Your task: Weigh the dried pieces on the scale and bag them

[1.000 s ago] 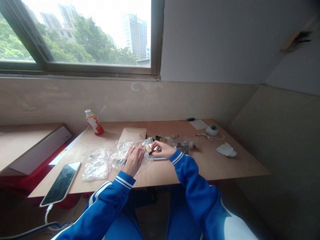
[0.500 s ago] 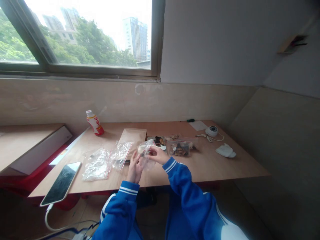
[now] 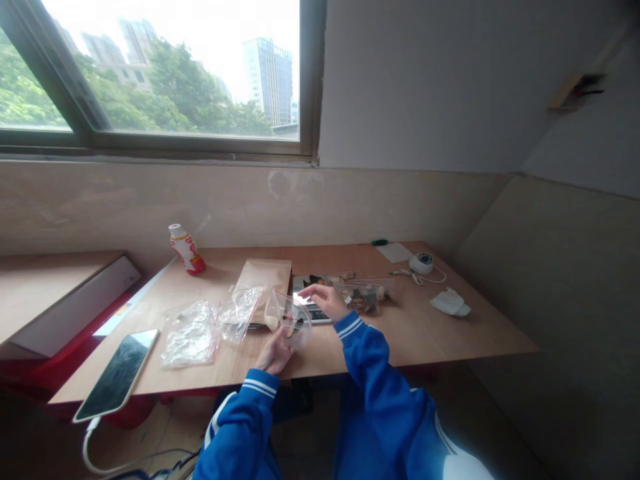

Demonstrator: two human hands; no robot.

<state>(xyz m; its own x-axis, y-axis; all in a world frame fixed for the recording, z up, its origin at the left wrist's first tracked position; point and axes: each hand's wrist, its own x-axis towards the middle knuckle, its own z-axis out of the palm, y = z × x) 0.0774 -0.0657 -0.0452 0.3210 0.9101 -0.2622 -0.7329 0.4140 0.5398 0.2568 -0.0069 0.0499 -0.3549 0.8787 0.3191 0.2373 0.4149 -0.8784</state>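
Observation:
My left hand (image 3: 276, 353) is closed on the lower edge of a clear zip bag (image 3: 303, 339), which stands with its mouth spread. A few dark and pale dried pieces show inside the bag. My right hand (image 3: 327, 301) hovers over a flat kitchen scale (image 3: 299, 299), fingers stretched to the left and apart from the bag, with nothing visible in them. Dark dried pieces (image 3: 313, 280) lie at the far side of the scale, just beyond my right fingers. To its right rests a filled zip bag (image 3: 367, 300) of brown dried pieces, partly behind my right wrist.
Empty clear bags (image 3: 190, 333) and a brown paper pouch (image 3: 265, 273) lie to the left. A phone (image 3: 117, 373) on a cable overhangs the front edge. A red-and-white bottle (image 3: 187, 250) stands behind. Toward the right are a white camera (image 3: 421, 264) and crumpled white tissue (image 3: 450, 303).
My right hand has let go of the zip bag and moved right, over the scale. The bag's mouth has opened wider, while my left hand keeps hold of it slightly lower.

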